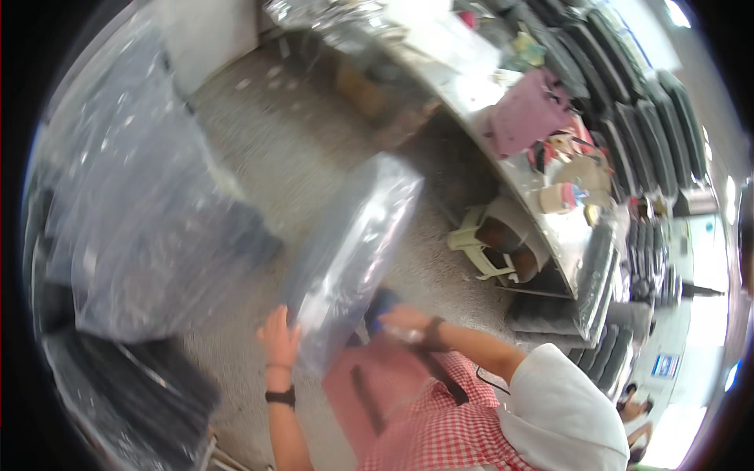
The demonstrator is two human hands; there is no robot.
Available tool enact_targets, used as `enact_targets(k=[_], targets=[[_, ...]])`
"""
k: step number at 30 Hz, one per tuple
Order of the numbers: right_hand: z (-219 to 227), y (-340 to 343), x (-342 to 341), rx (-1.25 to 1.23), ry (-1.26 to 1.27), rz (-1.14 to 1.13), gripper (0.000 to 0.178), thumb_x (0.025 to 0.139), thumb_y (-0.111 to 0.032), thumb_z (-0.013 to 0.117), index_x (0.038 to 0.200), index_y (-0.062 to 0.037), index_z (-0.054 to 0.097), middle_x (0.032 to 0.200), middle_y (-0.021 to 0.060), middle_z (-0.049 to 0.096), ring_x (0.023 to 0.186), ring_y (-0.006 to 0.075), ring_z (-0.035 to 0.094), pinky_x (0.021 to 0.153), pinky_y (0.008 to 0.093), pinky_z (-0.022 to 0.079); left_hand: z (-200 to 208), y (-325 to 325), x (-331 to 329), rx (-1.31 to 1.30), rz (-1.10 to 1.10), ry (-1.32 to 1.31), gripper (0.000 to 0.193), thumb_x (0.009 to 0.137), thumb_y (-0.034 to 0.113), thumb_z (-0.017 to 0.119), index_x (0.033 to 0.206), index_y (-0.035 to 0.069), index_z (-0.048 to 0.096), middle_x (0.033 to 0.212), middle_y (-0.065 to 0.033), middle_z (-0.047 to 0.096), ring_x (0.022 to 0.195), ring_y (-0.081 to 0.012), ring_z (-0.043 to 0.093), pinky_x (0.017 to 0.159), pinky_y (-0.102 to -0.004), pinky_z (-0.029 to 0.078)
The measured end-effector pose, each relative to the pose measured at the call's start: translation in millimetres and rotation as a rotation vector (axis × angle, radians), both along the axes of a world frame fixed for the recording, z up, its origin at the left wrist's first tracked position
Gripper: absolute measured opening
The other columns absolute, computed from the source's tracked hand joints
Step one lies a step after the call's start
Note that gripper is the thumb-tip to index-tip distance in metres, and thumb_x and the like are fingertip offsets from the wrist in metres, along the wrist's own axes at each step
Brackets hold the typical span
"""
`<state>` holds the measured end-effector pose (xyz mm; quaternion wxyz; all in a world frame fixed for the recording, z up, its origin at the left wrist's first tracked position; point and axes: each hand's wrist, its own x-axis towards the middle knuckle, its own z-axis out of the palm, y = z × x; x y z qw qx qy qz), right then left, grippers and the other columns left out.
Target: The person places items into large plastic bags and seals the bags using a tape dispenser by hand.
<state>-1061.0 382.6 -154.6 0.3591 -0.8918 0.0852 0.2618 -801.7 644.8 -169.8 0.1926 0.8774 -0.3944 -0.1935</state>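
A long, padded grey piece in shiny clear plastic wrap (357, 228) slants in front of me, its lower end close to my red-and-white checked apron (440, 428). My left hand (279, 337) is at the left side of the lower end, fingers stretched out and seemingly resting against the plastic. On the other side, my right hand (404, 319) is close to the lower right edge, smeared by motion. Its fingers cannot be made out, nor whether they grip the plastic. A dark blue patch shows just beside it. Both wrists carry dark bands.
At left stands a large heap of clear plastic bags (149, 196), with dark wrapped cushions (126, 400) below it. A cluttered worktable (558, 235) runs along the right, with a pale green stool (475, 243) under it. Dark cushions (644, 141) are stacked beyond. Another person (635, 410) is far right.
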Motion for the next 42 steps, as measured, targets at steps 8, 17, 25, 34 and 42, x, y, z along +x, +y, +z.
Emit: enact_targets(k=[8,17,25,34,42], targets=[[71.2,-313.6,-1.8,-0.525,-0.321,-1.029,0.047,0.085,-0.043,0.061,0.100,0.0010,0.053,0.093,0.0227,0.062,0.086,0.0386,0.061,0.074,0.0415,0.048,29.3,-36.6,-14.8,0.062,0.285,0.580,0.087,0.062,0.040,0.078,0.129,-0.003,0.043,0.124,-0.0231,0.052,0.114,-0.0346,0.051,0.097,-0.0413,0.039],[44.9,-619.4,112.1,-0.828,-0.302,-0.901,0.036,0.080,-0.030,0.065,0.098,-0.0022,0.049,0.093,0.0231,0.062,0.084,0.0399,0.060,0.072,0.0481,0.047,-15.2,-37.9,-137.9,-0.132,1.371,0.336,0.055,0.089,0.028,0.056,0.136,0.004,0.039,0.125,-0.0197,0.052,0.114,-0.0330,0.051,0.097,-0.0441,0.040],[40.7,-408.5,151.0,0.379,-0.178,-0.145,0.078,0.081,-0.044,0.064,0.135,0.0031,0.034,0.135,0.0281,0.038,0.126,0.0364,0.038,0.103,0.0460,0.034,-61.6,-29.8,-265.5,-1.114,1.997,0.740,0.057,0.090,0.043,0.052,0.128,0.002,0.045,0.127,-0.0141,0.051,0.115,-0.0281,0.048,0.099,-0.0417,0.037],[9.4,-401.4,136.4,-0.016,-0.149,-0.516,0.068,0.074,-0.046,0.072,0.115,0.0028,0.047,0.092,0.0230,0.061,0.083,0.0366,0.061,0.075,0.0402,0.049,-6.5,-107.9,-166.1,-0.539,1.600,0.154,0.015,0.090,0.011,0.054,0.082,-0.002,0.053,0.080,-0.0034,0.053,0.074,-0.0124,0.045,0.068,-0.0274,0.041],[-9.0,-458.5,93.4,-0.380,-0.119,-0.158,0.020,0.088,-0.021,0.054,0.082,-0.0019,0.056,0.079,0.0204,0.062,0.074,0.0361,0.061,0.064,0.0464,0.049,24.9,-143.7,-107.9,-0.301,1.186,0.127,0.018,0.088,0.011,0.056,0.075,0.000,0.051,0.067,0.0009,0.048,0.064,-0.0093,0.042,0.058,-0.0260,0.037]])
